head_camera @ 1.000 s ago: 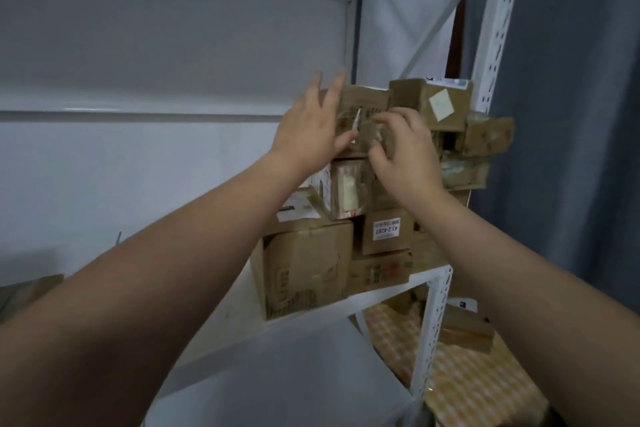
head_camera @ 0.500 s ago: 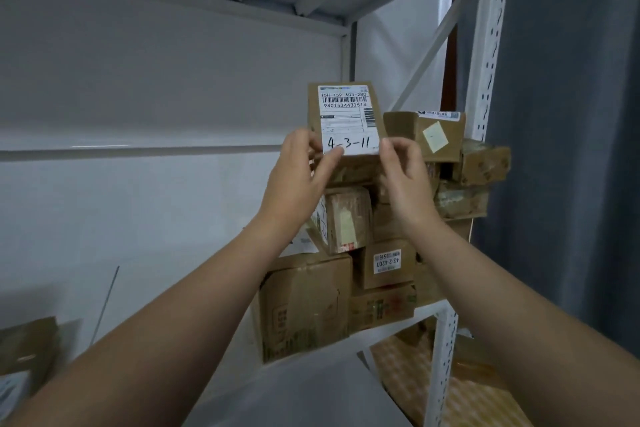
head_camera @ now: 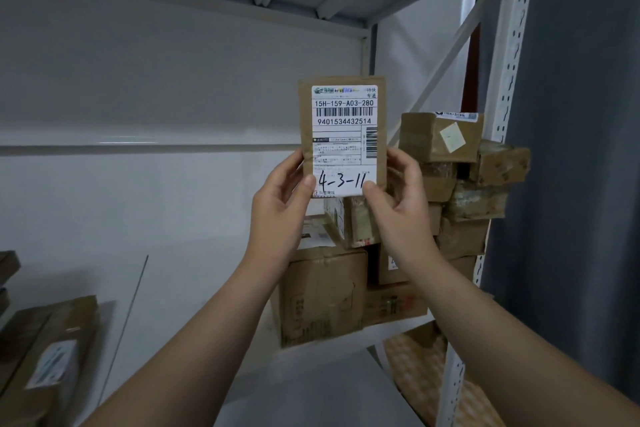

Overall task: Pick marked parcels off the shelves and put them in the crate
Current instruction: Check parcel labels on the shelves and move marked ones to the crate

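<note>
The flat brown cardboard parcel (head_camera: 343, 135) is pinched at its lower corners by both hands. The thumb of the left hand (head_camera: 280, 204) is laid on the lower left of the white shipping label (head_camera: 344, 156), and the thumb of the right hand (head_camera: 398, 208) on its lower right. The fingers of each are curled behind the card. The parcel is held upright between the hands, clear of the shelf, with the label turned to the camera. A handwritten "4-3-11" can be read between the two thumbs.

Just behind and to the right of the right hand, a leaning stack of small brown cardboard boxes (head_camera: 460, 204) is seen on the white metal shelf (head_camera: 304, 381), beside the perforated white upright (head_camera: 509, 62). Well below and to the left of the left hand, more flat brown parcels (head_camera: 48, 354) are seen lying.

No crate is shown. It is judged that this parcel is already picked and its mark is being checked. Carrying it to the crate and setting it inside are left. How many parcels are already crated cannot be told, and the stack appears not yet sorted.
</note>
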### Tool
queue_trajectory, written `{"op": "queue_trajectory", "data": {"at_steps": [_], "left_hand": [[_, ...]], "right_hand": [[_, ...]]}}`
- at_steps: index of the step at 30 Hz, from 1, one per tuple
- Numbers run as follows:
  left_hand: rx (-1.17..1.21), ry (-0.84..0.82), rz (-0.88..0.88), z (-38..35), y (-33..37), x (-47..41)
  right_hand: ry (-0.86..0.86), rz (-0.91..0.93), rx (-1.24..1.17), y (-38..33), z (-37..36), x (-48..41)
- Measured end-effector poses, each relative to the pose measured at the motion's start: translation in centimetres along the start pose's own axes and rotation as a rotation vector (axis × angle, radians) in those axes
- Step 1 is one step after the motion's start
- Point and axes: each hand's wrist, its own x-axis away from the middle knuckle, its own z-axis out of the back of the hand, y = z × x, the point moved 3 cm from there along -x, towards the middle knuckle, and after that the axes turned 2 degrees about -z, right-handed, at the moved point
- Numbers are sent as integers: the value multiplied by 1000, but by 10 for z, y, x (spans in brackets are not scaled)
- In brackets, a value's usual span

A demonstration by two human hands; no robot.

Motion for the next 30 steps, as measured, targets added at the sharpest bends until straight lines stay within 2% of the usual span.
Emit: {"op": "queue_trajectory", "data": {"at_steps": [6, 11, 14, 18, 22, 28, 30], "left_hand": [[-81, 48, 31, 26, 12, 14], [-396, -18, 36, 80, 25, 50], [-535, 41, 60, 127, 26, 75], [-697, 132, 104, 185, 37, 102], [-917, 117, 138, 228, 49, 122], [-1516, 65, 89, 287, 58, 131], [-1632, 20, 60, 304, 60, 128]], "right_hand": [[-66, -12, 58, -8, -21, 6], [-330, -30, 80, -17, -67, 31], [-467, -2, 124, -12, -106, 57], [-551, 31, 123, -6, -161, 87], [-552, 56, 56, -4, -209, 116], [-519, 23, 61, 4, -264, 149], [-514, 4, 91, 6, -277, 155]]}}
